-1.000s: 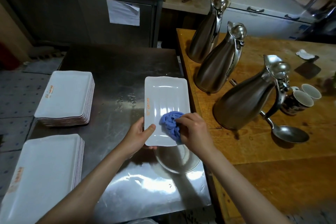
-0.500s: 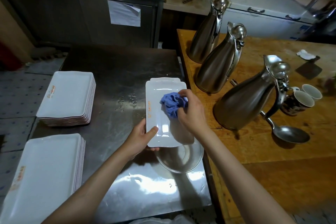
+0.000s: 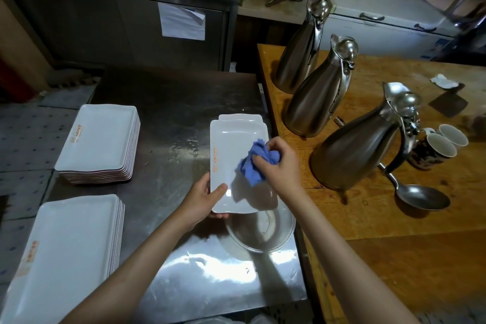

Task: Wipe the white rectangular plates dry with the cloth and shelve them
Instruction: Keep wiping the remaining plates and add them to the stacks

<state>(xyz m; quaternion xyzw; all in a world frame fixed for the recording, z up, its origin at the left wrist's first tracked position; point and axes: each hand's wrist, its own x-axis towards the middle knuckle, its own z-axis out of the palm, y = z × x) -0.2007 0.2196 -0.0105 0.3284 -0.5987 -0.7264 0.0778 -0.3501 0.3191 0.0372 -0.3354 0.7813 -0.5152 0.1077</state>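
A white rectangular plate (image 3: 231, 144) is held over the steel table, its near left corner gripped by my left hand (image 3: 203, 198) with the thumb on top. My right hand (image 3: 278, 163) grips a bunched blue cloth (image 3: 253, 164) and presses it on the plate's right middle. The edge of another plate (image 3: 240, 116) shows beneath the far end. Two stacks of white plates stand on the left: one farther back (image 3: 101, 139), one nearer (image 3: 63, 252).
A metal bowl (image 3: 263, 234) sits under the held plate's near end. The steel table (image 3: 168, 102) meets a wooden counter (image 3: 394, 218) bearing three steel jugs (image 3: 352, 150), mugs (image 3: 434, 150) and a ladle (image 3: 418, 198).
My right hand and the cloth moved from the plate's near end up to its far part, then came back to the middle. The left hand kept its grip on the corner.
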